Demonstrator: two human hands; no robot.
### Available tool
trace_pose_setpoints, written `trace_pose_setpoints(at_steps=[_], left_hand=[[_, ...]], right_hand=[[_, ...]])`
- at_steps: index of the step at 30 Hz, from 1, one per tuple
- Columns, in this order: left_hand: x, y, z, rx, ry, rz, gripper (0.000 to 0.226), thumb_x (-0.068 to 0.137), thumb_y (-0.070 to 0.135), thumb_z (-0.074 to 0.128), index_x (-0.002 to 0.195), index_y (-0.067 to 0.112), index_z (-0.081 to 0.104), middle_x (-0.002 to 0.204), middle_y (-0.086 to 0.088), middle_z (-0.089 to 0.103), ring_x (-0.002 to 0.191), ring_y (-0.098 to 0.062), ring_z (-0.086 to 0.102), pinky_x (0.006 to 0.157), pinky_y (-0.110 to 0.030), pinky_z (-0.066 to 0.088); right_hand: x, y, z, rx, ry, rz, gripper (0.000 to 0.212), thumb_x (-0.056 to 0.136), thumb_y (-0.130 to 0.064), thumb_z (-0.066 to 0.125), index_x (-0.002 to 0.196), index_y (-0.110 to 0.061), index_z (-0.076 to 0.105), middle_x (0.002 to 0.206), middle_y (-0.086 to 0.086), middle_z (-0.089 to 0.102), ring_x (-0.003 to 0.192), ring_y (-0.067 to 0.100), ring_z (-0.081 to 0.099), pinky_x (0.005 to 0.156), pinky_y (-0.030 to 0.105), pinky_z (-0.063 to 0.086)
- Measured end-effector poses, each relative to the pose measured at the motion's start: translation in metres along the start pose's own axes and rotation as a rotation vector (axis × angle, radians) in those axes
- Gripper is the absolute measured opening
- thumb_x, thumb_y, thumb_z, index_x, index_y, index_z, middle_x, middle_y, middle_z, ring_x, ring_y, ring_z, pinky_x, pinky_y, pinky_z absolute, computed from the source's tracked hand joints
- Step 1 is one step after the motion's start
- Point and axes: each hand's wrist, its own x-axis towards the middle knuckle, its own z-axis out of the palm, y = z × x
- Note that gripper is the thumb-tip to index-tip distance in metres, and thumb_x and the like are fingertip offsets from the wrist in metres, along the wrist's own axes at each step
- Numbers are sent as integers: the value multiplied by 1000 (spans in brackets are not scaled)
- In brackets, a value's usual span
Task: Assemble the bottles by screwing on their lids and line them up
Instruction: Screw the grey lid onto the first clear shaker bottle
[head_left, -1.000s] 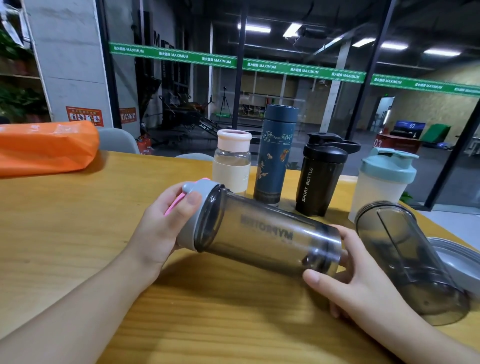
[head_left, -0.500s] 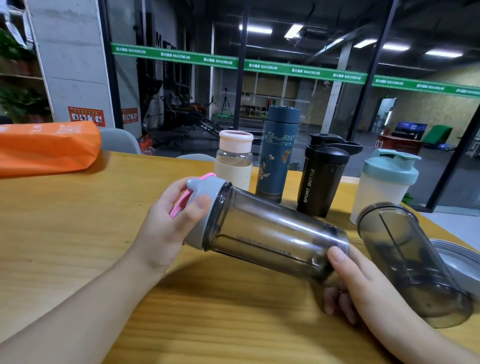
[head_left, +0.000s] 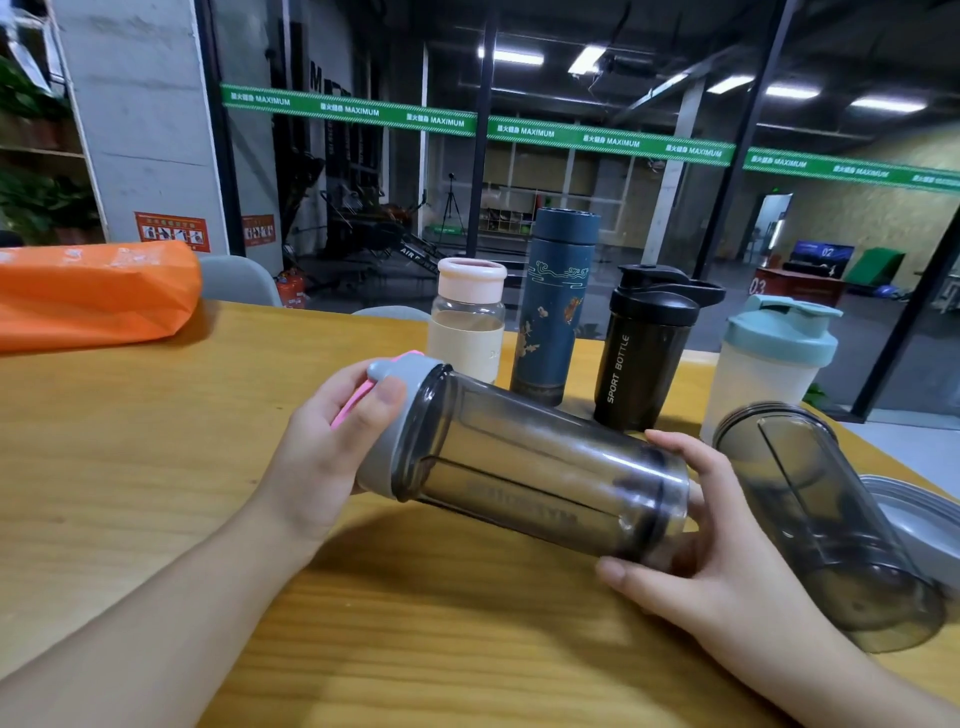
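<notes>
A smoky grey shaker bottle (head_left: 535, 467) lies on its side in the air above the wooden table (head_left: 130, 467). My left hand (head_left: 332, 441) grips its grey lid with a pink tab (head_left: 400, 415). My right hand (head_left: 711, 551) holds the bottle's base, thumb in front and fingers behind. A second smoky bottle (head_left: 826, 519) without a lid stands tilted at the right, and a grey lid (head_left: 914, 514) lies behind it. Standing in a row at the back are a pink-lidded glass bottle (head_left: 467, 322), a blue flask (head_left: 556, 306), a black sport bottle (head_left: 644, 348) and a teal-lidded shaker (head_left: 769, 358).
An orange bag (head_left: 93, 291) lies at the table's far left. Grey chair backs (head_left: 239, 280) show behind the far edge. The table's right edge runs diagonally just past the grey lid. Glass walls stand behind the table.
The bottle has turned about its long axis, so its printed lettering went from the front to the underside. My right hand shifted its hold on the base. My left hand stayed on the lid.
</notes>
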Motion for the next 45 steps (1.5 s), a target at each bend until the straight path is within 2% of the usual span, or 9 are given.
trace_pose_setpoints(at_steps=[4, 8, 13, 15, 21, 26, 33, 39, 45], left_hand=[[-1, 1, 0, 11, -11, -5, 80, 51, 69, 76, 115, 21, 66, 106, -10, 70, 85, -22, 66, 55, -25, 52], [-3, 2, 1, 29, -14, 28, 82, 50, 72, 75, 114, 21, 67, 106, -9, 70, 88, -19, 66, 59, -21, 51], [-4, 4, 4, 27, -38, 73, 88, 49, 71, 77, 119, 20, 64, 105, -2, 71, 87, -14, 65, 59, -15, 49], [-3, 4, 5, 17, -46, 79, 85, 49, 70, 78, 118, 21, 64, 106, -2, 71, 90, -16, 65, 64, -17, 51], [-2, 3, 4, 19, -29, 96, 86, 51, 70, 77, 120, 21, 63, 110, -3, 70, 96, -18, 65, 71, -20, 52], [0, 1, 0, 36, 15, 85, 87, 50, 71, 76, 119, 20, 64, 108, -3, 70, 94, -18, 65, 69, -22, 52], [3, -1, -2, 27, 29, 58, 91, 49, 72, 76, 121, 18, 63, 109, -6, 70, 91, -18, 65, 61, -21, 52], [2, -1, -5, 36, 19, 32, 69, 62, 59, 71, 117, 18, 65, 108, -7, 71, 91, -20, 66, 63, -22, 53], [0, -1, -5, 58, 21, 7, 63, 66, 57, 61, 116, 18, 66, 113, -19, 68, 90, -29, 65, 68, -36, 51]], right_hand=[[-1, -1, 0, -34, 11, 38, 74, 48, -60, 79, 106, -67, 34, 99, -19, 65, 53, 15, 62, 54, 22, 53], [-1, 2, -2, 3, -31, 107, 68, 47, -72, 63, 109, -53, 42, 74, -30, 65, 49, -1, 57, 53, 15, 46], [5, 4, -3, 41, -117, 172, 99, 36, -98, 44, 105, -27, 58, 70, 8, 70, 38, 6, 44, 43, 21, 37], [7, 6, -3, 51, -117, 165, 105, 35, -100, 40, 106, -26, 58, 70, 12, 70, 39, 11, 42, 42, 21, 35], [4, 7, -1, 45, -44, 188, 100, 32, -100, 41, 112, -41, 48, 81, 9, 72, 46, 13, 54, 43, 12, 37], [1, 3, 1, 47, -40, 143, 101, 54, -72, 70, 133, -62, 8, 122, -19, 53, 74, 6, 69, 60, 17, 49], [3, 8, 2, -41, -35, -7, 94, 69, -18, 80, 120, -70, 21, 125, -18, 54, 78, 12, 69, 76, 26, 54], [2, 6, 0, -5, -17, 10, 84, 46, -46, 79, 115, -67, 35, 113, -15, 62, 51, 10, 53, 54, 20, 49], [1, 6, 1, -53, -17, 43, 72, 46, -61, 77, 105, -66, 36, 100, -17, 64, 54, 10, 52, 61, 28, 52]])
